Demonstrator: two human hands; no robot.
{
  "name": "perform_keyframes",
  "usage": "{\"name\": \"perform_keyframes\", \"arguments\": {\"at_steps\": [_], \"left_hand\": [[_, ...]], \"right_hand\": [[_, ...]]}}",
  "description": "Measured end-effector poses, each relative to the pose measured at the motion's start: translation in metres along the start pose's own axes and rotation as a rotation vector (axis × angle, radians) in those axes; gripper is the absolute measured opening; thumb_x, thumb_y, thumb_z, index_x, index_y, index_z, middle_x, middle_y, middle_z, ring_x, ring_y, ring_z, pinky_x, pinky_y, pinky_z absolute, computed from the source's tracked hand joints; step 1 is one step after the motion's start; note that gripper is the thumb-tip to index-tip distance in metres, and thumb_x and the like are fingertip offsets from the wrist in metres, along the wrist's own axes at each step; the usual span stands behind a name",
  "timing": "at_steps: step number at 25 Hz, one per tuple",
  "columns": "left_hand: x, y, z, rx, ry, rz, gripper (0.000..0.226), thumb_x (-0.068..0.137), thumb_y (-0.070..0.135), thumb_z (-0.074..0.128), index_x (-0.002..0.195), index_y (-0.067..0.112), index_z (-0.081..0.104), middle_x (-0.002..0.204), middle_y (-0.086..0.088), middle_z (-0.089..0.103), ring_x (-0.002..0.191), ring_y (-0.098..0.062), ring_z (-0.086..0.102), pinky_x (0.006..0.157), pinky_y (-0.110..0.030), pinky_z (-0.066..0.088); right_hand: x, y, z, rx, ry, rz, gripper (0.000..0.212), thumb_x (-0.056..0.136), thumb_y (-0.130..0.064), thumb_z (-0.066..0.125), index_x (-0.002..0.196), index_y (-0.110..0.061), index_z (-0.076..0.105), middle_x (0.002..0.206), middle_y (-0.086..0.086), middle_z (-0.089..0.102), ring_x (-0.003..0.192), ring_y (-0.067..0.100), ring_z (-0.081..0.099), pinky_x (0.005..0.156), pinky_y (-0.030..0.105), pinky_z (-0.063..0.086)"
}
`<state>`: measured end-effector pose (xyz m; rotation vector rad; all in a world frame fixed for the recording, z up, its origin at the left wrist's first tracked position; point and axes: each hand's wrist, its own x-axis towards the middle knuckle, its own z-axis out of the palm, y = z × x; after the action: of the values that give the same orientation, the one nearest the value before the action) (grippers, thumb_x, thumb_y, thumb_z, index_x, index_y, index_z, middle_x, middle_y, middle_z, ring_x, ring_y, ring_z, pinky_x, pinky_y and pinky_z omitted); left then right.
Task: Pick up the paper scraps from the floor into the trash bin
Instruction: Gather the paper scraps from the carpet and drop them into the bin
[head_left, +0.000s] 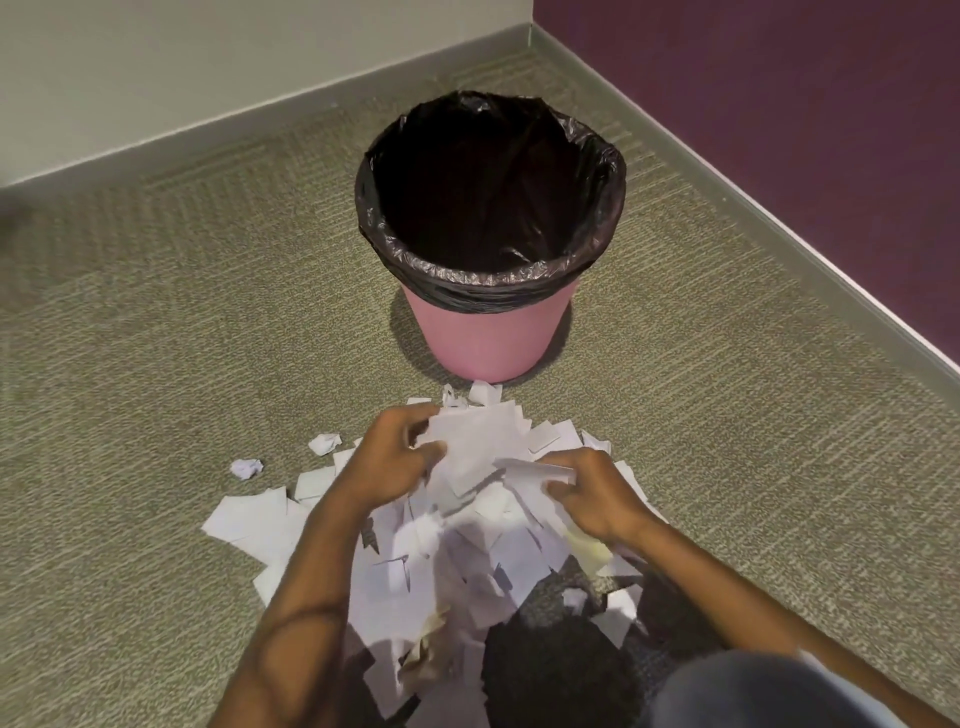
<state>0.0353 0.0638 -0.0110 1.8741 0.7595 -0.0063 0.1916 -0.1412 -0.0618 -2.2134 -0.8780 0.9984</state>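
Note:
A pink trash bin (488, 343) lined with a black bag (395, 244) stands on the carpet just beyond a heap of white paper scraps (415, 571). Both hands are in the top of the heap. My left hand (395, 457) curls its fingers round a bunch of scraps at the heap's far side. My right hand (592, 493) pinches a folded scrap (540, 470) near the heap's right side. The bin's inside looks dark, and I see no paper in it.
Two crumpled paper balls (247, 467) (324, 443) lie apart on the carpet left of the heap. Walls meet in a corner behind the bin, white (156, 67) on the left, purple (779, 104) on the right. My knee (753, 696) shows at the bottom right.

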Motion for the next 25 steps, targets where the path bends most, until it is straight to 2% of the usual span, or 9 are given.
{"name": "perform_keyframes", "arguments": {"at_steps": [2, 5, 8, 10, 12, 15, 20, 23, 25], "left_hand": [[-0.021, 0.023, -0.024, -0.147, -0.006, -0.056, 0.021, 0.084, 0.000, 0.070, 0.104, 0.007, 0.069, 0.081, -0.001, 0.066, 0.079, -0.021, 0.060, 0.063, -0.041, 0.056], [-0.065, 0.082, -0.063, -0.156, -0.035, 0.066, 0.026, 0.081, -0.007, 0.069, 0.092, 0.016, 0.076, 0.077, 0.008, 0.073, 0.071, -0.016, 0.066, 0.060, -0.029, 0.056], [-0.085, 0.157, -0.114, -0.152, 0.270, 0.332, 0.037, 0.071, 0.003, 0.071, 0.081, 0.038, 0.077, 0.062, 0.016, 0.068, 0.059, -0.002, 0.068, 0.056, -0.022, 0.059], [-0.076, 0.196, -0.140, -0.134, 0.421, 0.486, 0.026, 0.073, 0.020, 0.077, 0.095, 0.033, 0.073, 0.081, 0.015, 0.072, 0.077, -0.010, 0.073, 0.064, -0.035, 0.062], [-0.046, 0.223, -0.151, -0.135, 0.460, 0.556, 0.029, 0.080, 0.009, 0.075, 0.104, 0.025, 0.069, 0.100, 0.004, 0.074, 0.089, -0.019, 0.073, 0.068, -0.036, 0.062], [0.020, 0.251, -0.139, 0.057, 0.385, 0.426, 0.033, 0.084, -0.008, 0.064, 0.112, 0.011, 0.064, 0.105, -0.006, 0.068, 0.092, -0.024, 0.070, 0.070, -0.038, 0.062], [0.088, 0.246, -0.110, 0.537, 0.094, 0.169, 0.043, 0.085, 0.002, 0.069, 0.127, 0.004, 0.057, 0.114, -0.015, 0.060, 0.098, -0.035, 0.065, 0.076, -0.049, 0.060], [0.093, 0.243, -0.113, 0.355, 0.181, 0.222, 0.034, 0.083, 0.018, 0.075, 0.113, 0.006, 0.064, 0.103, -0.012, 0.066, 0.085, -0.026, 0.067, 0.065, -0.041, 0.061], [0.083, 0.232, -0.124, 0.084, 0.428, 0.304, 0.013, 0.086, 0.015, 0.071, 0.097, 0.010, 0.069, 0.091, -0.009, 0.070, 0.077, -0.020, 0.067, 0.063, -0.033, 0.058]], "right_hand": [[0.000, -0.002, -0.002, 0.073, 0.004, -0.008, 0.029, 0.091, -0.012, 0.067, 0.120, -0.010, 0.069, 0.116, -0.001, 0.069, 0.106, 0.015, 0.064, 0.095, 0.035, 0.052], [-0.004, -0.008, -0.005, 0.168, 0.007, -0.041, 0.016, 0.090, -0.014, 0.068, 0.104, -0.016, 0.074, 0.097, 0.005, 0.077, 0.080, 0.019, 0.071, 0.074, 0.040, 0.056], [-0.017, -0.015, -0.009, 0.183, -0.008, -0.048, 0.011, 0.090, -0.015, 0.068, 0.099, -0.016, 0.075, 0.093, 0.005, 0.077, 0.073, 0.009, 0.066, 0.072, 0.032, 0.055], [-0.027, -0.025, -0.014, 0.201, -0.025, -0.086, 0.012, 0.090, -0.017, 0.068, 0.100, -0.018, 0.075, 0.099, 0.001, 0.077, 0.088, 0.009, 0.071, 0.083, 0.034, 0.055], [-0.035, -0.044, -0.027, 0.217, -0.036, -0.130, 0.014, 0.091, -0.017, 0.068, 0.103, -0.020, 0.076, 0.107, -0.004, 0.075, 0.095, -0.001, 0.068, 0.088, 0.027, 0.054], [-0.046, -0.077, -0.054, 0.255, -0.063, -0.215, 0.015, 0.092, -0.015, 0.068, 0.104, -0.015, 0.076, 0.107, -0.003, 0.075, 0.100, 0.007, 0.069, 0.091, 0.031, 0.053], [-0.071, -0.129, -0.120, 0.333, 0.028, -0.315, 0.022, 0.087, -0.005, 0.068, 0.100, -0.021, 0.075, 0.099, -0.019, 0.075, 0.095, 0.000, 0.070, 0.083, 0.022, 0.053], [-0.072, -0.155, -0.158, 0.404, 0.195, -0.343, 0.019, 0.081, -0.005, 0.069, 0.090, -0.021, 0.071, 0.091, -0.022, 0.074, 0.086, -0.005, 0.068, 0.069, 0.019, 0.057], [-0.057, -0.173, -0.179, 0.407, 0.305, -0.391, 0.020, 0.083, -0.008, 0.071, 0.100, -0.016, 0.069, 0.095, -0.010, 0.074, 0.086, 0.004, 0.070, 0.071, 0.022, 0.059]]}}
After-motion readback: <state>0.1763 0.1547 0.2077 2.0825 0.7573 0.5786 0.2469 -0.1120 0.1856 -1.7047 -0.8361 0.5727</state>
